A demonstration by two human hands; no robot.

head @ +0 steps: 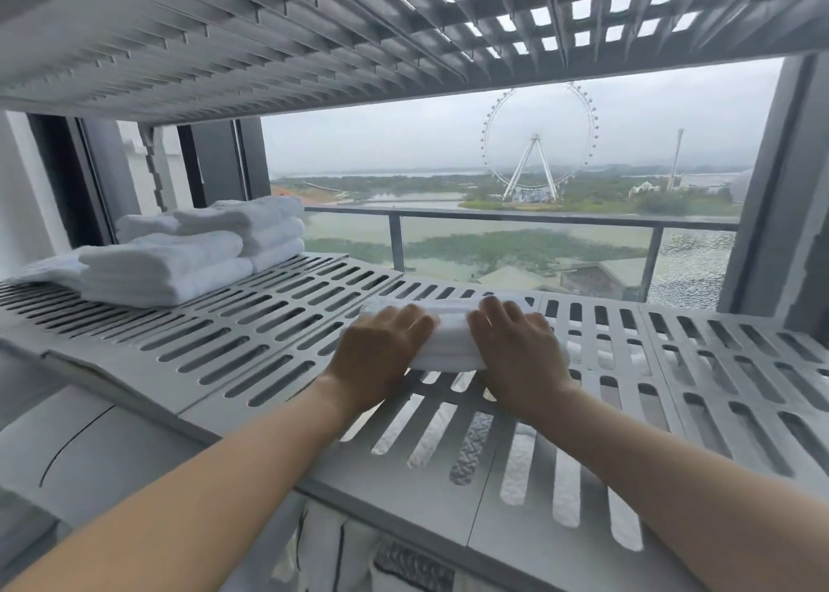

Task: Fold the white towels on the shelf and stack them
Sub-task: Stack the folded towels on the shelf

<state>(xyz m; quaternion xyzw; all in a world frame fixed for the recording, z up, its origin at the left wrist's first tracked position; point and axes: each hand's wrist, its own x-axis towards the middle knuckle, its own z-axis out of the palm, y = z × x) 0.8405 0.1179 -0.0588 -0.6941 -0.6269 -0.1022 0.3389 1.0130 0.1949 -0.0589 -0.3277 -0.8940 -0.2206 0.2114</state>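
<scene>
Well to the right of the stack of folded towels [179, 259] and nearer us than it, on the same slotted shelf [269, 322], we see a small folded white towel [448, 338] pressed down by our left hand [381, 351] and right hand [516, 349], both palm-down with fingers relaxed across its top.

a person's left hand [380, 351] and right hand [517, 350] press down on a folded white towel [450, 338] on a slotted grey shelf [251, 335]; stacked towels [179, 268] sit far left, a ferris wheel [539, 140] outside.
</scene>
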